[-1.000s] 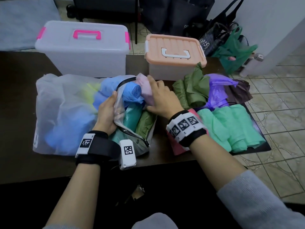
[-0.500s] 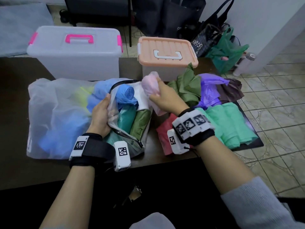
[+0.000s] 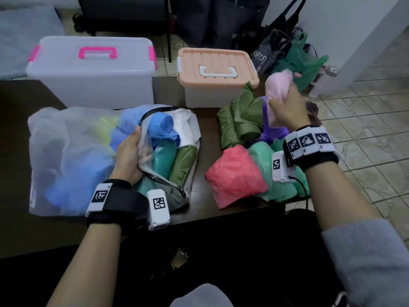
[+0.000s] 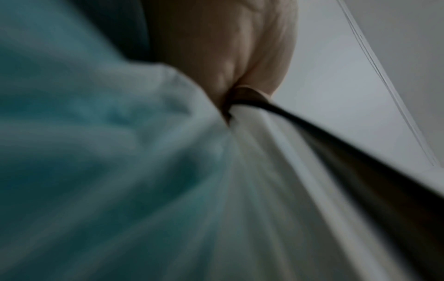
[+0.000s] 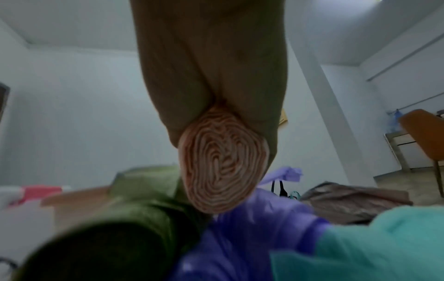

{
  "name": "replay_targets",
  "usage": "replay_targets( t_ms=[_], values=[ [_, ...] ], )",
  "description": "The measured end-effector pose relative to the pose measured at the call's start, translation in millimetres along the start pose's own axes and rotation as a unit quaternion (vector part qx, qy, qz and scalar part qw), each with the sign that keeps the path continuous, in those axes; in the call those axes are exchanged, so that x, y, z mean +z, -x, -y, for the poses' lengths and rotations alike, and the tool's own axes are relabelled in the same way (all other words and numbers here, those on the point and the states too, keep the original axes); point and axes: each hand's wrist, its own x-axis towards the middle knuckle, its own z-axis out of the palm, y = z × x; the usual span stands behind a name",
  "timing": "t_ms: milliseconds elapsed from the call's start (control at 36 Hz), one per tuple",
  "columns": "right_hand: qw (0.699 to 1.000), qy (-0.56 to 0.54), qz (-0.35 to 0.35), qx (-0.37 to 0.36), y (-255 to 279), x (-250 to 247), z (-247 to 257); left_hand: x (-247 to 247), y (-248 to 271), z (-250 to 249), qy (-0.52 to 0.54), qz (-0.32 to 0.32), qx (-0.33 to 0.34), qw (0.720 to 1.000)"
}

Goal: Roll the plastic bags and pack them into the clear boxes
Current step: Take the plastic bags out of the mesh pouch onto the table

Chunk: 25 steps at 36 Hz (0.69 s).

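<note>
My right hand grips a rolled pale pink plastic bag, lifted above the pile of bags on the right; its coiled end shows in the right wrist view. My left hand pinches the black-zippered rim of a frosted zip pouch, holding it open; the pinch is seen close up. Inside the opening lie a blue roll, a teal roll and an olive roll. Two lidded boxes stand behind: a clear one with pink handle and one with a peach lid.
On the right of the dark table lie olive rolls, a purple bag, a red bag and mint green bags. Dark tote bags and a green bag sit on the tiled floor behind.
My right hand has pulled the pink roll out of the pouch and carried it up and to the right, over the pile. My left hand still holds the pouch rim.
</note>
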Motion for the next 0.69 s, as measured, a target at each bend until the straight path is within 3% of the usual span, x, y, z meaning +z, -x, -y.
replay_targets(
  t_ms=[111,278,417,556,694],
  values=[
    [0.997,0.036,0.066,0.001,1,16,-12,-1,0,0,0.001,-0.006,-0.003,1.000],
    [0.990,0.053,0.095,0.089,-1,28,-17,-4,-2,-2,-0.033,-0.022,0.004,0.999],
    [0.973,0.159,0.089,0.140,-8,26,-19,-2,-5,-12,-0.054,-0.050,0.073,0.995],
    [0.962,0.175,0.116,0.172,-10,22,-17,-6,-11,-21,-0.056,-0.072,0.099,0.991],
    [0.971,0.173,0.045,0.159,0,21,1,-11,-14,-16,-0.059,-0.084,0.087,0.991]
  ],
)
